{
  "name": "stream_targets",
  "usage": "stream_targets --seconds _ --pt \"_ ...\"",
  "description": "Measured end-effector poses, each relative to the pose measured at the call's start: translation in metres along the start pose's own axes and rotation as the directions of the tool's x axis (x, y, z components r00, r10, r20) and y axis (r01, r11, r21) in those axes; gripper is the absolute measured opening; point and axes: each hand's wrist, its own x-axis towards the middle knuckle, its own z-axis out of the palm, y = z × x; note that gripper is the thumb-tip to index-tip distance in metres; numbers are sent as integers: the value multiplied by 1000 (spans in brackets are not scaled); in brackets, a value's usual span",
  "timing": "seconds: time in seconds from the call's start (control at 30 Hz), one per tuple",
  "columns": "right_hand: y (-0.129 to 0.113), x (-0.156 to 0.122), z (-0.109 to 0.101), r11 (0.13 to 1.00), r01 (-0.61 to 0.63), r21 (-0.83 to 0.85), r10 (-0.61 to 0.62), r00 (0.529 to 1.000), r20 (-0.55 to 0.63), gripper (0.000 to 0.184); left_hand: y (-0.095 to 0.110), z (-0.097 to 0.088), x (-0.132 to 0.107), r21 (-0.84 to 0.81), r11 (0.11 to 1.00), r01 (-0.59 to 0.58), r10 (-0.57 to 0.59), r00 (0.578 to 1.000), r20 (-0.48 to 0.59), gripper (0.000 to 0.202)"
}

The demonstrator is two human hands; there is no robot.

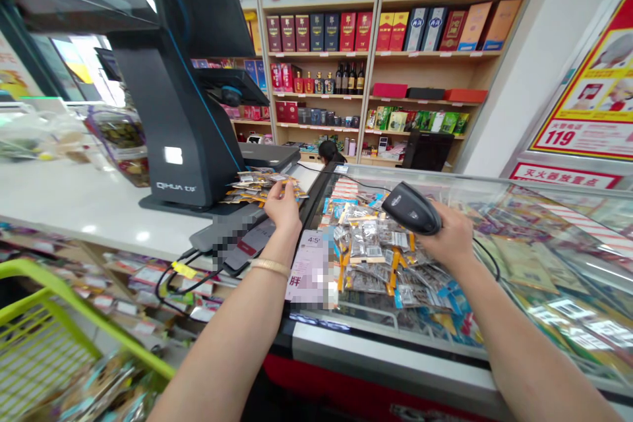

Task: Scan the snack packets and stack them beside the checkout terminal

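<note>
Here, right grip (451,237) around a black scanner (410,208), left grip (284,207) at piled packets (253,185), its hold unclear.

"QIHUA" is printed on the stand (173,145); "119" and "火警电话" are borne by the poster (588,112), and "灭火器放置点" by the sign (566,175) beneath it. On the phone (306,264), "4:5" is displayed above "胖", further digits blurred.

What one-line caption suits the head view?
At a shop counter, the right hand holds a barcode scanner over piled packets; the left hand is at a smaller pile.
</note>
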Motion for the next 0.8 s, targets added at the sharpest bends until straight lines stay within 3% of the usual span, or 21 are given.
stream_targets --seconds 0.1,0.17,0.3,0.47,0.8 --pt "0 0 0 1000 -3 5 3 1000 8 28 9 -2 -3 -25 1000 12 -14 998 -64 25" --pt "0 0 0 1000 -1 8 1 1000 14 28 13 -1 -5 -61 997 50 -53 998 -41 23" --pt "-3 1 -2 1000 14 17 -14 1000 26 28 14 4 -16 -123 989 77 -63 991 117 24" --pt "-8 5 -6 999 42 33 -44 997 59 26 20 10 -37 -119 991 57 -17 950 312 23" --pt "-19 10 -12 995 95 38 -101 970 221 26 32 10 -54 -120 989 87 -27 902 432 25"
